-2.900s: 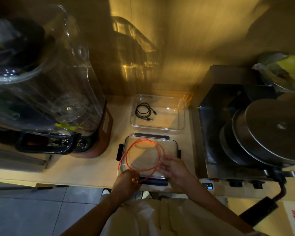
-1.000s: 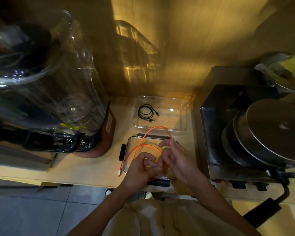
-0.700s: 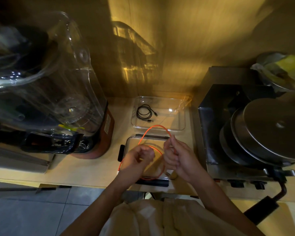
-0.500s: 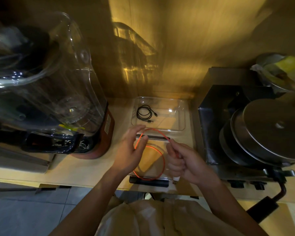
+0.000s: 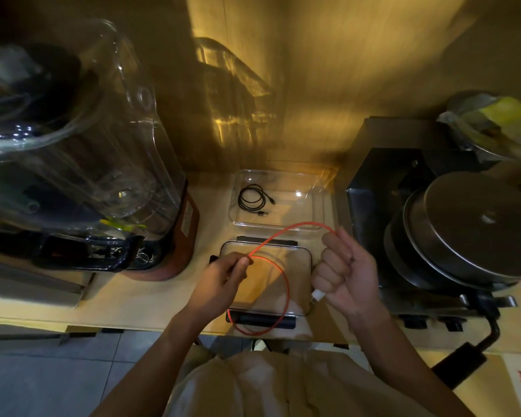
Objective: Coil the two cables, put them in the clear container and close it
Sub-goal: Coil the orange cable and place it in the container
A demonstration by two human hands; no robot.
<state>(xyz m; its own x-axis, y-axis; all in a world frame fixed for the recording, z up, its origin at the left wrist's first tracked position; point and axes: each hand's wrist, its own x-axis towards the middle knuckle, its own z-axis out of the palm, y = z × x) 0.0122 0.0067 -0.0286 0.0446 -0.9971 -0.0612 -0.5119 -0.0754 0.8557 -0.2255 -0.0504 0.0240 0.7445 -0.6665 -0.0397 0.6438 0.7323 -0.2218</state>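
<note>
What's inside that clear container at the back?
A coiled black cable lies in the clear container's left part. The orange cable isn't inside. Nothing seems hidden.

A kitchen, dimly lit: a big clear-jug blender [image 5: 82, 164] stands left of the left hand [image 5: 220, 281], stacked metal pans [image 5: 469, 233] on a steel cooker [image 5: 382, 182] sit right of the right hand [image 5: 343, 272], all on a pale wooden counter [image 5: 133, 299].

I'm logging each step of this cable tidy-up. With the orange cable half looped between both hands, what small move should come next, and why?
Probably bring the right hand toward the left hand to lay another loop. The orange cable has one loop hanging from the left pinch, and a loose arc runs to the right fist. The black cable lies coiled in the clear container.
</note>
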